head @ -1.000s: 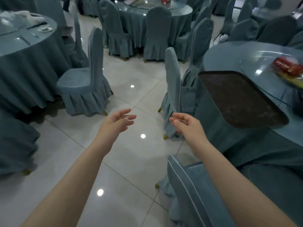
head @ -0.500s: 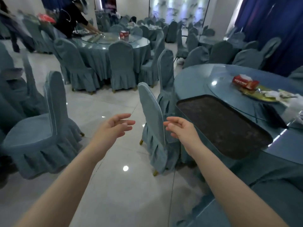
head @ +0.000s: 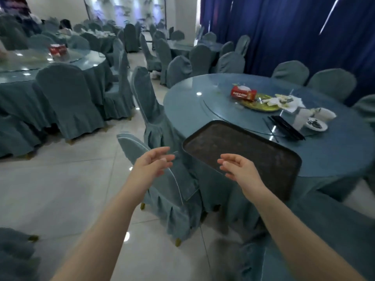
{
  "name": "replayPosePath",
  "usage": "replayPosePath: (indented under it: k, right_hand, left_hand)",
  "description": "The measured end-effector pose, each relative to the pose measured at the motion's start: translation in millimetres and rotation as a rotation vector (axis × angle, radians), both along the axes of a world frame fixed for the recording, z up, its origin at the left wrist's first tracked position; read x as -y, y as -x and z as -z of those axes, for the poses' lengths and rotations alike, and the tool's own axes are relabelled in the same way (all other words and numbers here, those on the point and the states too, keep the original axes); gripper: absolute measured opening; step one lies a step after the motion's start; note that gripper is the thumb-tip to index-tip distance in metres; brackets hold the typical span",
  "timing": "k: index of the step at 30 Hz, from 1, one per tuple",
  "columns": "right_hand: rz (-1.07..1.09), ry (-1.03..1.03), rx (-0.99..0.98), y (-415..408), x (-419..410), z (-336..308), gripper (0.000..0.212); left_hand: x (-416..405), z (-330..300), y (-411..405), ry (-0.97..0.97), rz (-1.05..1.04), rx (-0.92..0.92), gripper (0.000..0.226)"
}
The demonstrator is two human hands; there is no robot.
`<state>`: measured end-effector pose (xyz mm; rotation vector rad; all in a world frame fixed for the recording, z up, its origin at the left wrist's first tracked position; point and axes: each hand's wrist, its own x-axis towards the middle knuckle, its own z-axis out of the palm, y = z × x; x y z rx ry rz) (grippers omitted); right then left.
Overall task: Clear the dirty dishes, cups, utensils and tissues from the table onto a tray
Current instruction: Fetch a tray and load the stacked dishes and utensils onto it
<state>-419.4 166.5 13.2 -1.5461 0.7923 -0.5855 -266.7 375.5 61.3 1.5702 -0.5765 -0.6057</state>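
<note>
A dark rectangular tray (head: 253, 151) lies on the near edge of a round blue table (head: 182, 104), with nothing on it. On the glass turntable sit a red tissue box (head: 243, 93), a gold plate (head: 257, 105) with crumpled tissues (head: 288, 101), black chopsticks (head: 286, 127), white cups (head: 322, 113) and a small dirty dish (head: 316, 124). My left hand (head: 151, 165) hovers empty over a chair back, fingers relaxed. My right hand (head: 240, 169) hovers above the tray's near left corner, fingers relaxed, holding nothing.
Blue covered chairs ring the table; one chair (head: 162, 179) stands right in front of me, another (head: 148, 106) behind it. A second round table (head: 40, 65) with a red box is at the left. Blue curtains hang behind. Tiled floor lies to my left.
The view has swung right and up, bringing the table's dishes fully into sight. Both hands stay raised and empty, the right one now over the tray's corner.
</note>
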Motion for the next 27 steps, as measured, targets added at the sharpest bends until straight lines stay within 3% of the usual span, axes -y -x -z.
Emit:
replayPosePath:
  k: [9, 14, 21, 27]
  right_hand:
    - [0.389, -0.021, -0.063, 26, 70, 21, 0.020]
    - [0.544, -0.011, -0.089, 49, 139, 35, 0.019]
    - [0.543, 0.064, -0.180, 47, 310, 80, 0.022]
    - [0.470, 0.028, -0.378, 47, 435, 131, 0.031]
  left_hand:
    - [126, 36, -64, -0.016, 0.306, -0.095, 0.025]
    - [213, 52, -77, -0.038, 0.370, -0.096, 0.025]
    - [376, 90, -80, -0.111, 0.344, -0.094, 0.027]
    - [509, 125, -63, -0.252, 0.305, -0.096, 0.030]
